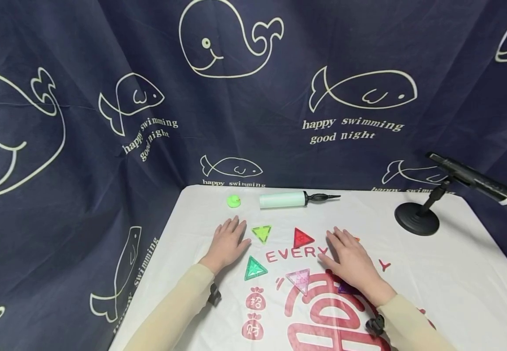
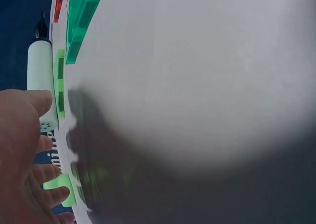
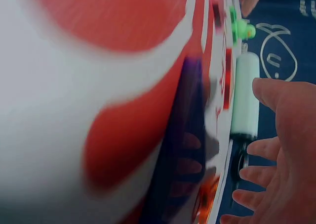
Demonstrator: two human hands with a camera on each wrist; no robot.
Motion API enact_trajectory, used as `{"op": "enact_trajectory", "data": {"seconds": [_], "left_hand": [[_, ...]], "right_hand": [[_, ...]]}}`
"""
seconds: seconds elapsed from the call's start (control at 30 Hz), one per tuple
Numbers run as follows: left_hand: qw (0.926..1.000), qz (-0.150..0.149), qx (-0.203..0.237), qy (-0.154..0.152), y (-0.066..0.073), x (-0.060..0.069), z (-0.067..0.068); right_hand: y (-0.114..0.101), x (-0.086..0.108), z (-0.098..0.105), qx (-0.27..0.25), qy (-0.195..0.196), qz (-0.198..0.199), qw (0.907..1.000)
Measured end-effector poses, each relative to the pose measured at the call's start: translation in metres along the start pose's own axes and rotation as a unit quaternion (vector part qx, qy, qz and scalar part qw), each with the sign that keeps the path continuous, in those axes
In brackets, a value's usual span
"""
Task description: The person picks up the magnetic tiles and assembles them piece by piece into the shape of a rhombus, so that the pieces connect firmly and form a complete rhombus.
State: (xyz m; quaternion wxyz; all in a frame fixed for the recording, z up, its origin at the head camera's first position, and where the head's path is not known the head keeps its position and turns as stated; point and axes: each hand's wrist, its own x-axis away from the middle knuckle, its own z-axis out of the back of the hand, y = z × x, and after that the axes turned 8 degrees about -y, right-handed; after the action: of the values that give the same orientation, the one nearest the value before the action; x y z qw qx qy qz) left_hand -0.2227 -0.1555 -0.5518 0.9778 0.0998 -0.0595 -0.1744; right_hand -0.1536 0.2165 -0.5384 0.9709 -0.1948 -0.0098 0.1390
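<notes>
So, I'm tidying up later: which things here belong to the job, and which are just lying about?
Likely the job, grouped around the left hand and right hand:
lime triangle
red triangle
teal triangle
pink triangle
purple piece, partly hidden
orange piece, mostly hidden

Probably lying about, farther off:
pale green pump
small green toy
black stand

The left hand (image 1: 227, 243) is being held palm down, its fingers (image 1: 235, 227) being extended forward and slightly parted. The right hand (image 1: 352, 258) is being held likewise, well apart from it. The thumbs (image 1: 243, 246) are being turned inward, and the left forearm (image 1: 176, 308) and right forearm (image 1: 411, 321) are being angled toward each other.
</notes>
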Motion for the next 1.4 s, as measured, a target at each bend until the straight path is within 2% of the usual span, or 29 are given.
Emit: {"op": "enact_trajectory", "data": {"seconds": [0.23,0.47,0.63,0.87,1.07,1.2,1.4], "left_hand": [[0.9999,-0.001,0.007,-0.015,0.007,-0.01,0.0],[0.9998,-0.01,0.006,-0.015,0.013,-0.016,-0.002],[0.9995,-0.024,0.002,-0.018,0.018,-0.021,-0.001],[0.9985,-0.044,-0.028,-0.015,0.023,-0.027,-0.003],[0.9978,-0.05,-0.043,-0.002,0.025,-0.031,-0.003],[0.9975,-0.057,-0.042,-0.001,0.027,-0.031,0.001],[0.9983,-0.038,-0.039,-0.02,0.029,-0.034,0.006]], "right_hand": [[-0.024,-0.014,-0.015,0.007,0.005,0.048,0.9988],[-0.054,-0.021,-0.035,-0.001,-0.006,0.091,0.9958],[-0.079,-0.025,-0.044,0.005,-0.04,0.123,0.9916],[-0.112,-0.027,-0.055,0.011,-0.083,0.188,0.9785],[-0.132,-0.028,-0.065,0.029,-0.077,0.246,0.9658],[-0.139,-0.029,-0.069,0.04,-0.064,0.272,0.9592],[-0.144,-0.031,-0.069,0.043,-0.046,0.274,0.9596]]}}
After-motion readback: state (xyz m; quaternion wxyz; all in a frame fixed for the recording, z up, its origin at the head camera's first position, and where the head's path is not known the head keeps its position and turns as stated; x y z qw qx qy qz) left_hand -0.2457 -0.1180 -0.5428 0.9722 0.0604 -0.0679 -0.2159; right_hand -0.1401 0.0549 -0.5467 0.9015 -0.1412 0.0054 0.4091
